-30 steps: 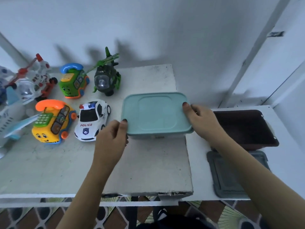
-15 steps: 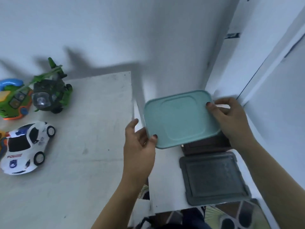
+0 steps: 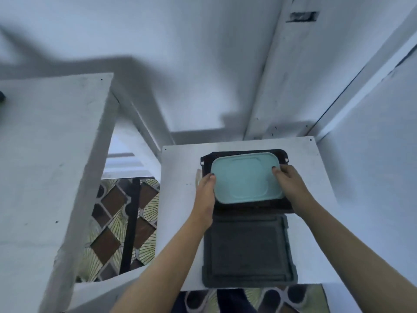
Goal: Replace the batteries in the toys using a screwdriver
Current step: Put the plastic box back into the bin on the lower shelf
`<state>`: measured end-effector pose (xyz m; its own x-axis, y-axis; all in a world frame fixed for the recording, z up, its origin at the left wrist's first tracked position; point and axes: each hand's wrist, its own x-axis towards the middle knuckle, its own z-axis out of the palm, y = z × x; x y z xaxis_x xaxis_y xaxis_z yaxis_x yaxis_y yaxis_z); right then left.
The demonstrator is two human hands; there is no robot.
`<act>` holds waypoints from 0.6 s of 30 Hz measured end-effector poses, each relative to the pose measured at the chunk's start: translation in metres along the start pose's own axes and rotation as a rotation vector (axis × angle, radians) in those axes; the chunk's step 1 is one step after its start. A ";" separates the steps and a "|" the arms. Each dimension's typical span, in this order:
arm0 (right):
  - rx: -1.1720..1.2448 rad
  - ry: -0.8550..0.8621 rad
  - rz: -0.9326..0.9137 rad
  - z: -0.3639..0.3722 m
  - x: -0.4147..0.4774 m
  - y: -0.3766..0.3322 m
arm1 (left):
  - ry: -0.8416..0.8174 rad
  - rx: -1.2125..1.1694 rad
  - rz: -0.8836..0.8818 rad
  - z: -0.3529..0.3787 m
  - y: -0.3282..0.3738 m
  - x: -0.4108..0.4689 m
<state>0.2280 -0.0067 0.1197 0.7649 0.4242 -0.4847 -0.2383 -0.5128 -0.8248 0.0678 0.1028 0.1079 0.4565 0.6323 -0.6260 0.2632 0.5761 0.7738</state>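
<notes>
Nearest me on the little side table [image 3: 178,177] is a flat grey lid [image 3: 246,251], lying on its own. Just past it are my hands: left hand [image 3: 204,190] curled round the left edge of the teal box [image 3: 246,177], right hand [image 3: 291,186] clamped on the right edge with the fingertips over the top. So it's a firm two-handed hold, nothing slack. The box sits right over the open dark tub [image 3: 279,154] behind the lid, but I honestly can't tell if it's resting in there or hovering just above.

My guess at the step is tidying or setup, not the actual battery swap. No toys, screwdriver or batteries are in sight; the bigger table [image 3: 45,154] is off to my left. Next I'd settle the box level, let go, and turn back left.
</notes>
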 end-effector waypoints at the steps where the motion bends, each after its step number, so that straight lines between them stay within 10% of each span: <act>1: -0.025 -0.028 0.038 0.001 0.011 0.008 | 0.007 -0.014 -0.034 0.004 -0.007 0.012; 18: -0.058 -0.150 0.365 0.028 0.114 0.086 | 0.059 -0.078 -0.306 0.038 -0.068 0.125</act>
<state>0.2782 0.0185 -0.0144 0.5392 0.3089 -0.7835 -0.4407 -0.6893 -0.5750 0.1398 0.1229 -0.0194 0.3153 0.4513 -0.8348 0.3135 0.7807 0.5405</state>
